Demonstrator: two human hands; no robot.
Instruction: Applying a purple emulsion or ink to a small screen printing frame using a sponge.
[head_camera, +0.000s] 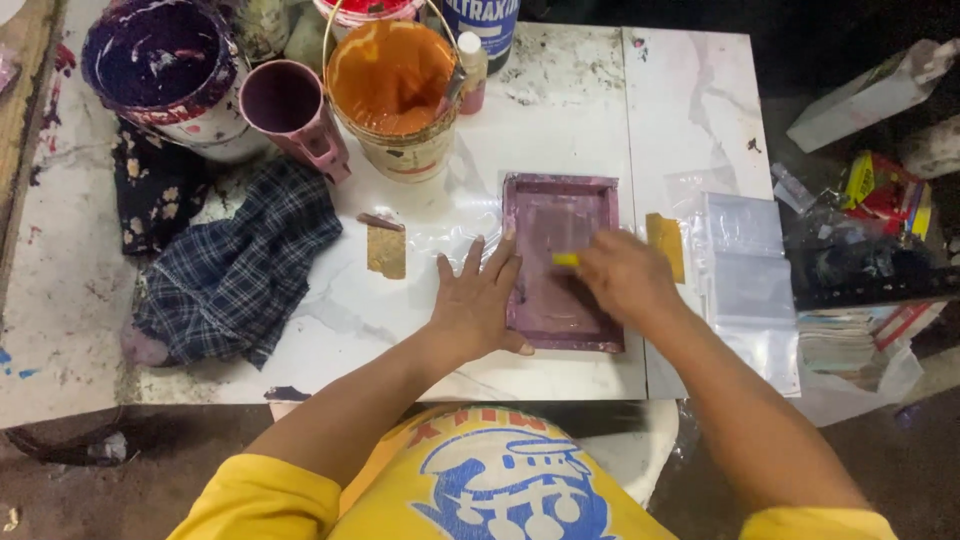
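Yellow sleeves frame two bare hands over a purple-stained rectangular screen frame (560, 262) lying flat on the white marbled tabletop (560, 110); left hand (478, 303) presses flat, fingers spread, on the frame's left edge, grasping nothing; right hand (625, 275), blurred, has its grip clenched on a small yellow scraper (566, 259) over the mesh; two paint buckets stand behind, one orange (392, 80), one dark purple (160, 65), beside one pink cup (290, 105); one plaid cloth (240, 265) lies left; clear plastic bags (745, 270) are stacked right.
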